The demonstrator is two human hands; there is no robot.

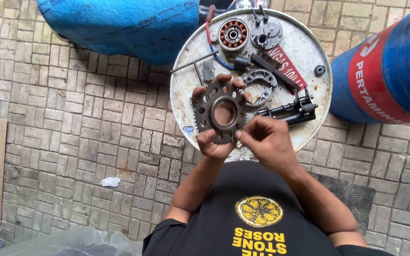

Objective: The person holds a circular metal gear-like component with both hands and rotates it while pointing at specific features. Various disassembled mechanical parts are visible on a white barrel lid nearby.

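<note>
Head view: one sprocket (220,112) in left hand (214,140) grip, right hand (266,140) fingers pinched at its rim.

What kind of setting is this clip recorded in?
Probably an outdoor motorcycle repair spot: a brick-paved ground, an upturned drum top used as a bench with a stator and brake shoes, and the left hand holding a sprocket.

Blue drums (385,71), brake shoe (261,78), stator coil (233,34)
</note>
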